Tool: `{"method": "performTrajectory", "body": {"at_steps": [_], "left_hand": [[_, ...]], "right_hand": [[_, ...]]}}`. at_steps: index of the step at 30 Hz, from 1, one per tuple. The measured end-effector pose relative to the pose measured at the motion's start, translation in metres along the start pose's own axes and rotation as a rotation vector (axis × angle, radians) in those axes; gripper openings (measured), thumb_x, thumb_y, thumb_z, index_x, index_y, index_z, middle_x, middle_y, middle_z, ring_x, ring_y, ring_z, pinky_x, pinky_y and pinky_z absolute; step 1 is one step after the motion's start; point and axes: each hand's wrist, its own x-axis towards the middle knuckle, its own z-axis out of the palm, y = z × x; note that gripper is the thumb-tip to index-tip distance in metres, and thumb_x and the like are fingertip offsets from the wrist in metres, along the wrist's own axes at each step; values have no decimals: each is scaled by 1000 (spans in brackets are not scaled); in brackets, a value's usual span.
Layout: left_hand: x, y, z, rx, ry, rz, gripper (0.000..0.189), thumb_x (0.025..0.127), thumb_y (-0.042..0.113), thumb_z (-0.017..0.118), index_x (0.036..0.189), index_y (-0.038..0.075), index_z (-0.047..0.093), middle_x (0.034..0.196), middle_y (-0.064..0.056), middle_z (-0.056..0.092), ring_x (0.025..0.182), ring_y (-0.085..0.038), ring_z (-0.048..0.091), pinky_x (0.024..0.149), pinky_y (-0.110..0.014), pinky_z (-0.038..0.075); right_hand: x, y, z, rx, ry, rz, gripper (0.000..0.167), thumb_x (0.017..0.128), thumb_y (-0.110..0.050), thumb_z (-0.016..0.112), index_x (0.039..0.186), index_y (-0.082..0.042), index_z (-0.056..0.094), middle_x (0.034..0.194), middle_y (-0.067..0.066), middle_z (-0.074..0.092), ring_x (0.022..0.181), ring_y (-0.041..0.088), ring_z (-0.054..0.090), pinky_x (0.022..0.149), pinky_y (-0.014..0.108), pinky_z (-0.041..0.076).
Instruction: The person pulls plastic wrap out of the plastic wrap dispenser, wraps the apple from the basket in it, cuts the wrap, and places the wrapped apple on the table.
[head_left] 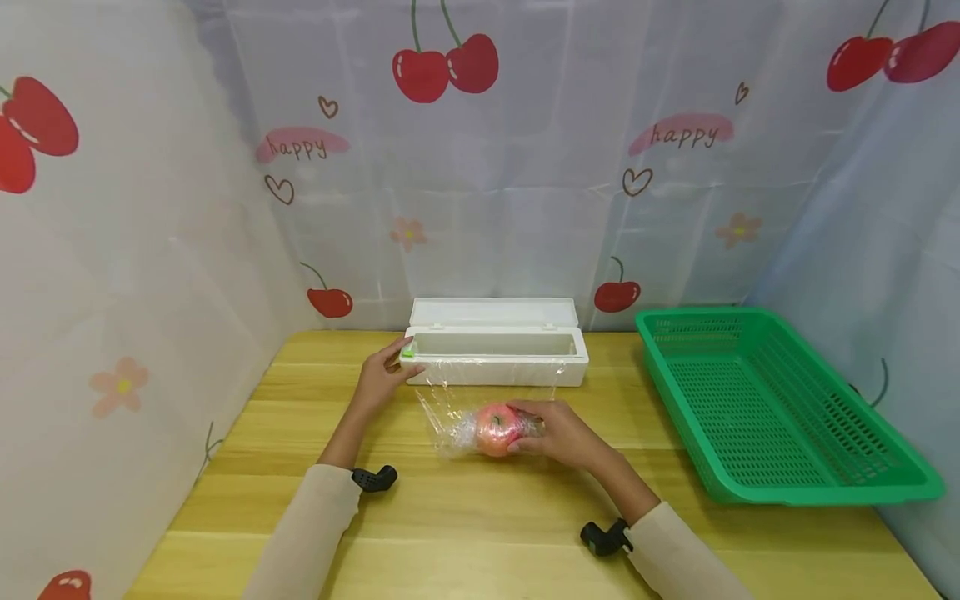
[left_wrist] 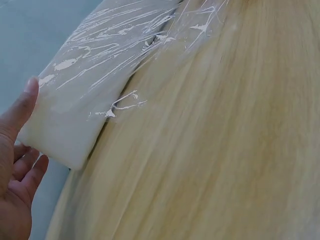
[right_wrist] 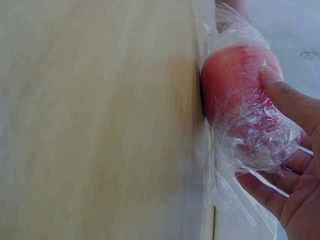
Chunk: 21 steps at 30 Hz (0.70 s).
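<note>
A red apple (head_left: pixel 495 429) sits on the wooden table, wrapped in clear cling film (right_wrist: pixel 250 150) that bunches at both sides. My right hand (head_left: pixel 564 432) holds it from the right, its thumb on the apple in the right wrist view and its fingers behind the crumpled film. Behind the apple stands a long white cling film box (head_left: pixel 510 372) with its lid raised. A film sheet (left_wrist: pixel 115 50) drapes over the box front and reaches down to the apple. At the box's left end, by a small green piece (head_left: pixel 408 352), my left hand (head_left: pixel 377 382) grips the corner between thumb and fingers.
To the right stands a large green plastic basket (head_left: pixel 750 425) with perforated walls. Curtains (head_left: pixel 525 225) printed with cherries and hearts close off the back and both sides of the wooden table (head_left: pixel 450 533).
</note>
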Motion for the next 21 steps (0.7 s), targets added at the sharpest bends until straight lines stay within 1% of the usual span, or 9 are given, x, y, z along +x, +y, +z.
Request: {"method": "performTrajectory", "body": {"at_steps": [5, 9, 11, 13, 16, 19, 21], "left_hand": [[0, -11, 0, -9, 30, -3, 65, 85, 20, 83, 144, 10, 59, 154, -11, 46, 140, -28, 46, 109, -40, 44], [0, -16, 2, -4, 64, 23, 64, 83, 18, 84, 142, 10, 60, 153, -11, 47, 138, -29, 48, 106, -36, 47], [0, -16, 4, -12, 74, 38, 63, 83, 16, 84, 141, 9, 61, 152, -12, 48, 137, -30, 49, 105, -36, 48], [1, -17, 6, -24, 76, 45, 63, 83, 15, 84, 140, 8, 61, 152, -13, 48, 137, -30, 49, 105, -37, 48], [1, -17, 8, -43, 73, 51, 62, 82, 12, 85, 140, 6, 61, 151, -15, 48, 137, -32, 48, 106, -43, 46], [2, -17, 8, -36, 85, 59, 62, 82, 10, 85, 138, 3, 62, 148, -19, 50, 136, -35, 49, 105, -46, 46], [2, -17, 6, -33, 95, 62, 61, 81, 9, 85, 137, 1, 62, 146, -21, 50, 136, -36, 48, 105, -44, 47]], "right_hand": [[0, -1, 2, 17, -7, -3, 69, 82, -37, 86, 138, -6, 62, 132, 8, 67, 121, 24, 63, 100, 46, 53], [-1, -3, 1, 10, -10, -6, 69, 82, -38, 86, 138, -6, 63, 132, 8, 67, 122, 25, 62, 101, 47, 52], [-2, -4, -1, 3, -5, 3, 68, 82, -39, 85, 138, -7, 63, 131, 7, 67, 121, 25, 63, 101, 47, 53], [-2, -5, -2, -12, 7, 7, 64, 84, -38, 84, 136, -6, 64, 129, 8, 68, 118, 26, 64, 98, 48, 54], [-2, -7, -6, -39, 28, 9, 55, 91, -34, 78, 135, -4, 65, 126, 8, 70, 112, 27, 66, 93, 48, 56], [4, -15, -11, -52, 65, -19, 47, 94, -27, 75, 133, -2, 66, 124, 12, 71, 108, 31, 68, 88, 51, 58], [10, -21, -15, -62, 93, -47, 43, 94, -24, 75, 130, -2, 68, 122, 13, 71, 106, 31, 70, 86, 51, 59]]}}
